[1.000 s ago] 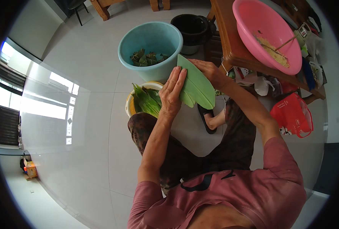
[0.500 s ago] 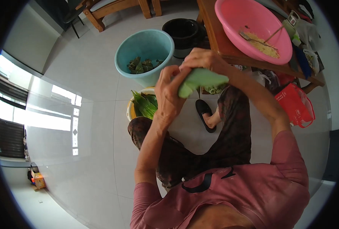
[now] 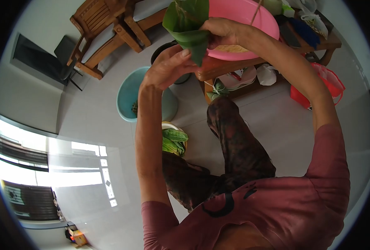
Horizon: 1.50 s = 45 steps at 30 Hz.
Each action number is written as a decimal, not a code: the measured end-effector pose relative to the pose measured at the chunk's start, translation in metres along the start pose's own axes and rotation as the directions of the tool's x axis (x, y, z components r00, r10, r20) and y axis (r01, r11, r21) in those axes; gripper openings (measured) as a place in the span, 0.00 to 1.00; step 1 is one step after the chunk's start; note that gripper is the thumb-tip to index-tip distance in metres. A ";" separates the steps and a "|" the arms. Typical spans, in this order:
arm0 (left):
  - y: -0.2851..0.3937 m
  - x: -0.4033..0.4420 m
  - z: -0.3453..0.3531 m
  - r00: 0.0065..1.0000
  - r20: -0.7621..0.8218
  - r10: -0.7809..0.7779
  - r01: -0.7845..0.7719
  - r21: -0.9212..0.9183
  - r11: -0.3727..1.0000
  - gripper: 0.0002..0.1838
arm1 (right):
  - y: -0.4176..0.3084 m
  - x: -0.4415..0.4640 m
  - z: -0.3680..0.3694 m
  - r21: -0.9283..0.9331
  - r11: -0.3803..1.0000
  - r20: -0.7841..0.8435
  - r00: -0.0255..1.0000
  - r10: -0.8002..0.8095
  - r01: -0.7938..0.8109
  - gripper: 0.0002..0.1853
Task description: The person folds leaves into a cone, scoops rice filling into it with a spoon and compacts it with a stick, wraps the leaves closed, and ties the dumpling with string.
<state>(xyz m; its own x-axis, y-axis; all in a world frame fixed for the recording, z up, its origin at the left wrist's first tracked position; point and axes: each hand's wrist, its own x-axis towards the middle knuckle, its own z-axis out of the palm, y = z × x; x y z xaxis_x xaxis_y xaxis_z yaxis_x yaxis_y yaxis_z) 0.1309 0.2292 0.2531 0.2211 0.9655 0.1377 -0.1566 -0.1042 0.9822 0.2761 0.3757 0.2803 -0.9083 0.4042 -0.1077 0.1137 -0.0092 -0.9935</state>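
Note:
A green leaf cone [image 3: 188,31], broad at the top and pointed at the bottom, is raised in front of me by both hands. My left hand [image 3: 170,68] supports it low down, the thumb near the leaf's lower side and the fingers partly behind it. At the cone's right edge, my right hand [image 3: 221,31] grips the leaf with bent fingers. What lies inside the cone is hard to make out. Just beyond my right hand stands a pink basin [image 3: 268,18] with pale yellowish grain [image 3: 230,48] in it.
The basin rests on a wooden table [image 3: 218,66]. Green wrapped bundles [image 3: 219,91] hang by white string there. A blue bucket [image 3: 126,93], a basket of long leaves [image 3: 174,139] and a red bag [image 3: 318,85] stand on the floor. Wooden chairs [image 3: 97,33] are behind.
Both hands have moved up and away from my body. The leaf, earlier a pale flat piece between them, is now a darker green cone. The view has shifted too.

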 end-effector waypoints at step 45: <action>-0.064 0.163 -0.019 0.946 -0.289 0.147 -0.072 0.254 0.964 0.18 | 0.080 0.054 -0.123 -0.993 -0.115 -0.028 0.998 -0.048 -0.033 0.07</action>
<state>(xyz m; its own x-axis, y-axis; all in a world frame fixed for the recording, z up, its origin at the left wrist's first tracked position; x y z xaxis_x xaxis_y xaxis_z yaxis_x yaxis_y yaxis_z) 0.1589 0.3978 0.2105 -0.0918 0.9671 0.2373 0.0778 -0.2306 0.9699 0.2862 0.5095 0.1995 -0.9012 0.4295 -0.0589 0.4167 0.8957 0.1555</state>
